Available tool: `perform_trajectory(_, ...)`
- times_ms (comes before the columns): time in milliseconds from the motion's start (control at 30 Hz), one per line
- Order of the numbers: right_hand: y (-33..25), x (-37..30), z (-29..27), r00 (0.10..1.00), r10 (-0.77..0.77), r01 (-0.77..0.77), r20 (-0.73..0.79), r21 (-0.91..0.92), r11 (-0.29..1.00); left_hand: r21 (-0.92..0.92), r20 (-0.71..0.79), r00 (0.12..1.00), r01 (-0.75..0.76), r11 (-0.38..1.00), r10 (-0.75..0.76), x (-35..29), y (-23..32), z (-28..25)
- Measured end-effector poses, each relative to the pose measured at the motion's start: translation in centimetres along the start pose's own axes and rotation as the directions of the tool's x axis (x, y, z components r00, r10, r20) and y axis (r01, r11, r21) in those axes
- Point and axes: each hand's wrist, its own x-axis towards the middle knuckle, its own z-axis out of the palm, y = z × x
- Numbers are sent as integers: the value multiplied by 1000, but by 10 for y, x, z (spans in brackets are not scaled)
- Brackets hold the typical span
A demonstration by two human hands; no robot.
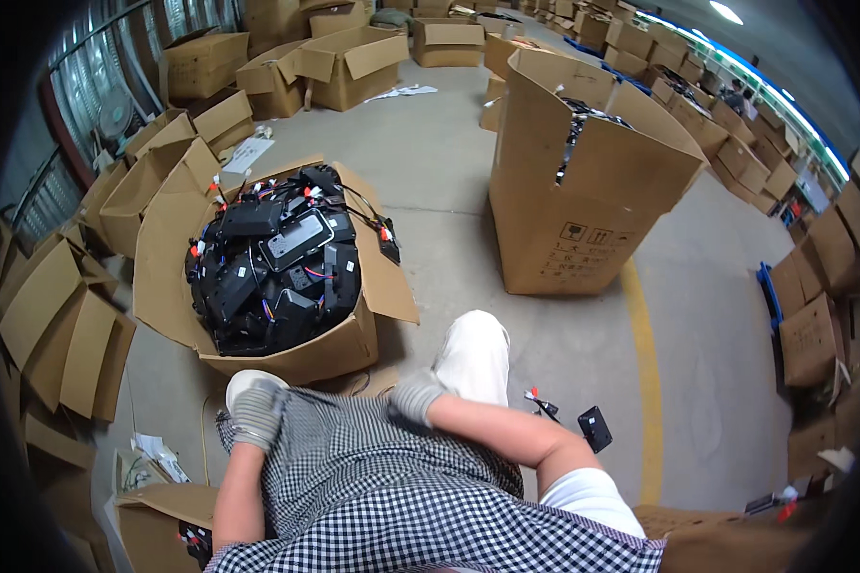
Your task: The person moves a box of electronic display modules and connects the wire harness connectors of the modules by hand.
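Observation:
Both my hands wear grey knit gloves and are low in front of me, at the far edge of a black-and-white checked apron over my lap. My left hand is closed on the apron's cloth above my left knee. Motion smears my right hand, which touches the apron's edge beside my right leg; its fingers cannot be made out. Just beyond stands an open cardboard box heaped with black plastic electronic units and their wires. A phone-like unit with a grey face lies on top of the heap.
A tall cardboard box stands ahead to the right, with a dark strip hanging over its rim. A loose black unit with a cable lies on the floor at my right. Open cartons crowd the left; stacked cartons line the right.

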Motion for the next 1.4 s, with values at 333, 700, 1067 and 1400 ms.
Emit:
perform_trajectory(333, 92, -43, -142, 617, -72, -302, -784, -320, 898, -222, -383, 924, -97, 970, 5, 41, -20, -70)
perform_trajectory(700, 160, 24, -78, 735, 523, 189, -431, 872, 452, -500, -139, 949, 179, 847, -283, 97, -56, 1)
perform_trajectory(1067, -36, 64, -46, 856, 275, 480, -438, 871, -107, -786, 206, 829, 457, 417, -520, 172, -44, 59)
perform_trajectory(1400, 26, 106, -54, 750, 476, 525, -459, 851, -6, -947, 32, 801, -167, -274, -598, 118, -51, 35)
